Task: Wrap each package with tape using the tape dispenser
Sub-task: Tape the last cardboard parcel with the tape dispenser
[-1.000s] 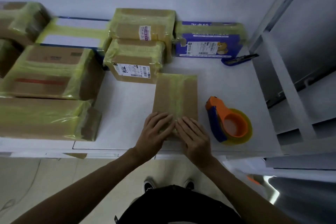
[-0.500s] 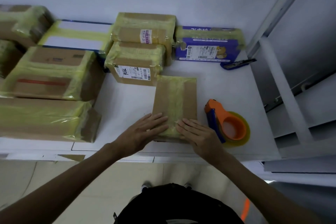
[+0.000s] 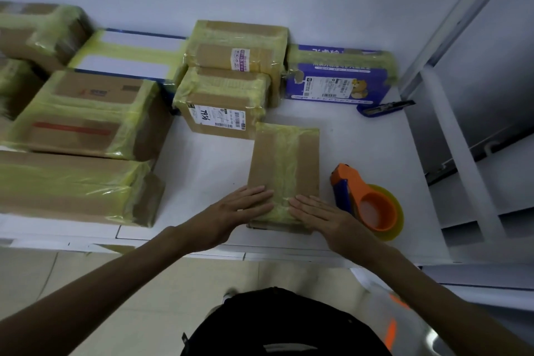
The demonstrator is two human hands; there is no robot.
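Note:
A flat brown cardboard package (image 3: 284, 162) lies near the front edge of the white table (image 3: 208, 170), with a yellowish tape strip running lengthwise down its middle. My left hand (image 3: 239, 208) lies flat on its near left corner, fingers straight. On the near right corner my right hand (image 3: 320, 211) presses flat in the same way. The orange and blue tape dispenser (image 3: 367, 199) with a yellow tape roll sits on the table just right of the package, untouched.
Several taped boxes fill the left and back: a long one (image 3: 75, 188), a wide one (image 3: 86, 115), a labelled one (image 3: 222, 104), a purple box (image 3: 341, 75). A blue utility knife (image 3: 384, 108) lies at the back right. A metal shelf frame (image 3: 450, 130) borders the right.
Both hands slid apart across the package's near end, from side by side at the middle to its two near corners, fingers flattening on the tape.

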